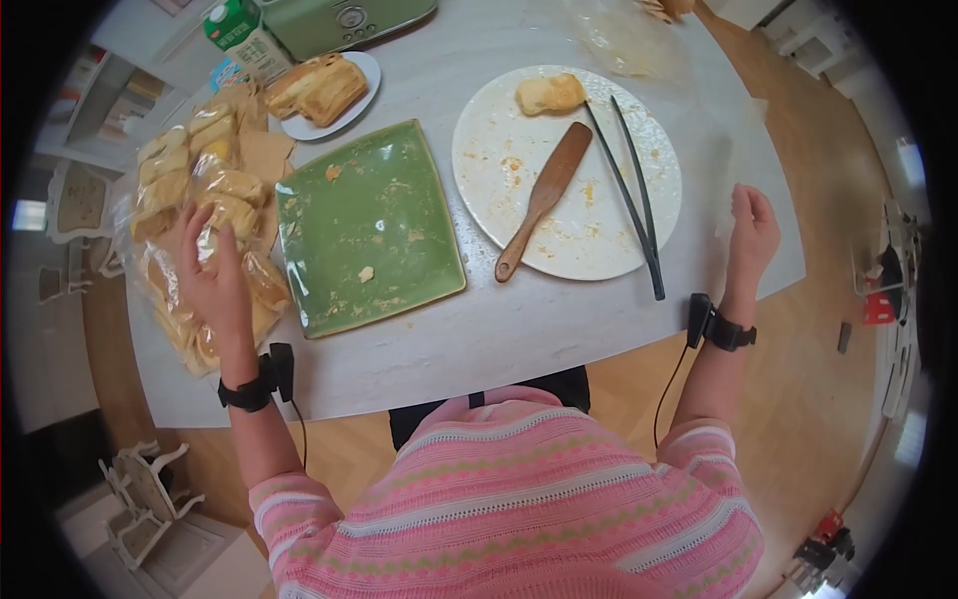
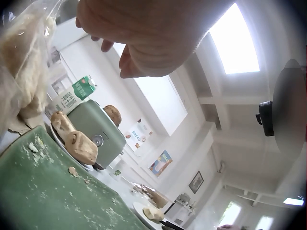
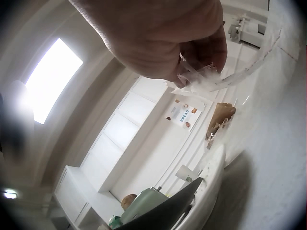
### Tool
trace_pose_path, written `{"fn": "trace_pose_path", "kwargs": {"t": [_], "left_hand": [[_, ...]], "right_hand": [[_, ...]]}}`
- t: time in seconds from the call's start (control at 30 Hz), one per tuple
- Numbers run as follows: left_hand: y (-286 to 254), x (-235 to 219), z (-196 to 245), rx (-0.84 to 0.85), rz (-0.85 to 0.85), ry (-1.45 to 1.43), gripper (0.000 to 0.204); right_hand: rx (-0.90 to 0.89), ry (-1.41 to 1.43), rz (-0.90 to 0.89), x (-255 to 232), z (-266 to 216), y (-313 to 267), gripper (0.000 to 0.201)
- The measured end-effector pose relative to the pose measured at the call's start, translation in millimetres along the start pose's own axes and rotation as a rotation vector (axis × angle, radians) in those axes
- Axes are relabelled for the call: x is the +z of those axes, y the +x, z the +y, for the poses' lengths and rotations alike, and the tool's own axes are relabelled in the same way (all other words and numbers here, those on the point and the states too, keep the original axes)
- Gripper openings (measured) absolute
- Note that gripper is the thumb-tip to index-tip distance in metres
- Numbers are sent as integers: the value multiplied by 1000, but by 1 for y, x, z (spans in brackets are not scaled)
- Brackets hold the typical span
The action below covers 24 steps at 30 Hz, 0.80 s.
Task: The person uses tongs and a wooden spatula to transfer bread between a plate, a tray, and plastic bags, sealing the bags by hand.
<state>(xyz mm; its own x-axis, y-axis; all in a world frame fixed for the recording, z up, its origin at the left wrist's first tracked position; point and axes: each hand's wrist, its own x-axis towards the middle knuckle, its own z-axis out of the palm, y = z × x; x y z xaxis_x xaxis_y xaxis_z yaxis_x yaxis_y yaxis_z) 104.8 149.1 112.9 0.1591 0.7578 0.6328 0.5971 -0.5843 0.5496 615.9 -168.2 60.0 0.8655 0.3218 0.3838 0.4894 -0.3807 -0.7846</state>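
Note:
My left hand (image 1: 215,290) is beside several bagged breads (image 1: 165,185), fingers loosely spread and holding nothing. To its right lies a square green plate (image 1: 374,225) scattered with crumbs. My right hand (image 1: 755,235) is past the right side of a round white plate (image 1: 489,175). In the right wrist view its curled fingers pinch the edge of a clear plastic bag (image 3: 240,76). On the white plate lie a wooden spatula (image 1: 551,190), black tongs (image 1: 624,190) and one piece of bread (image 1: 550,94).
At the back left, a small white plate (image 1: 375,75) carries pastries (image 1: 324,90) in front of a green toaster (image 1: 344,20). A milk carton (image 1: 242,45) stands beside the toaster. Brown paper (image 1: 269,155) lies by the bagged breads. The table's front edge runs close to my body.

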Motion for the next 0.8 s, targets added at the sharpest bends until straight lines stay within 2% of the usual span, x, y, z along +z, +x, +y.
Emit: {"fn": "trace_pose_path", "kwargs": {"t": [0.03,0.07,0.13,0.17,0.23,0.27,0.33,0.4,0.43,0.5,0.53,0.6,0.63,0.7,0.73,0.8], "left_hand": [[-5,5,14,-3,-27,-67,29],[-10,10,26,-7,-54,-137,29],[-21,21,41,-20,-171,-292,33],[-28,26,54,-72,-243,-412,37],[-42,38,81,-144,-396,-614,47],[-49,44,93,-165,-477,-695,53],[-60,54,117,-214,-655,-838,65],[-74,66,137,-268,-750,-995,74],[-81,74,144,-269,-749,-997,74],[-94,87,150,-505,-765,-1305,73],[-94,87,153,-505,-769,-1309,73],[-91,89,157,-775,-734,-1252,59],[-94,92,153,-776,-737,-1253,59],[-101,98,141,-933,-622,-1336,45],[-101,97,140,-934,-625,-1334,45],[-100,91,136,-828,-525,-1187,40]], "right_hand": [[-44,43,56,1,-18,-7,19],[-54,55,37,3,-31,-15,19],[-292,68,33,9,-55,-30,10],[-301,77,24,14,-68,-38,10],[-662,19,-30,25,-96,-57,8],[-667,25,-34,30,-109,-67,8],[-849,51,-204,40,-134,-87,15],[-972,46,-325,50,-148,-103,22],[-1030,70,-363,55,-155,-110,24],[-1106,118,-471,66,-161,-122,25],[-1104,113,-470,70,-161,-128,25],[-1173,140,-572,79,-159,-137,24],[-1172,149,-558,82,-157,-140,23],[-1142,159,-570,84,-154,-140,22],[-1112,171,-579,84,-154,-140,21],[-1059,173,-585,82,-155,-138,21]]}}
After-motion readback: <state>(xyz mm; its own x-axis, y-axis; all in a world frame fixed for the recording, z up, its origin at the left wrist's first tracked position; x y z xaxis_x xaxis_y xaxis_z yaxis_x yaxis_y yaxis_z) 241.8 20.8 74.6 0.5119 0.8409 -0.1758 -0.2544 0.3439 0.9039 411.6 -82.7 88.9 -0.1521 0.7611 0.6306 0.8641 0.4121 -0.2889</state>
